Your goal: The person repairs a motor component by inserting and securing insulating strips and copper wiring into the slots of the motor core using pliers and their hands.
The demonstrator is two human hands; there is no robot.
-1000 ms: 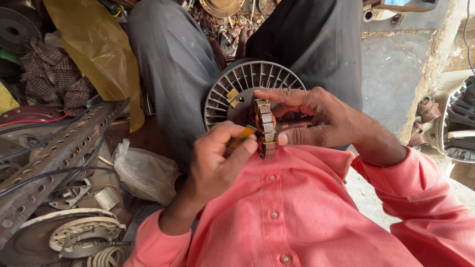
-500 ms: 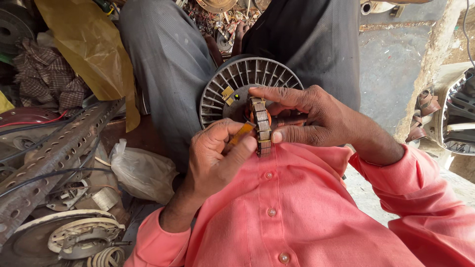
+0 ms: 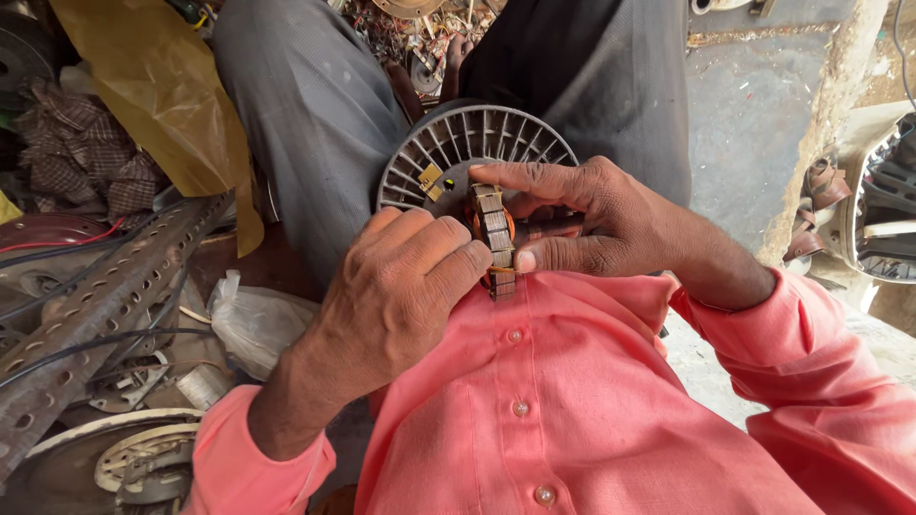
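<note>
Copper-wound stator, small and slotted, held edge-on close against the chest of the pink shirt, directly above the grey finned motor housing resting in the lap at the inner edge of the grey trousers. Right hand clamped on the stator, index finger laid across the top, thumb pressing from below. Left hand curled against the stator's near side, fingers bent inward and touching the laminations; whether anything sits inside that fist cannot be told, the knuckles hiding it.

Progress, as judged: stator already out of the housing and in hand; windings appear still in the slots, orange copper showing at the core. Stripping or clearing of the slots seemingly underway, not finished. Housing untouched below.

Compared with a second earlier: a yellow-handled tool then visible in the left grip, now out of sight behind the rolled-over knuckles. Left hand turned further over the stator. Right hand's hold unchanged. Perforated steel angle and white plastic bag at the left edge of the floor clutter unmoved.
</note>
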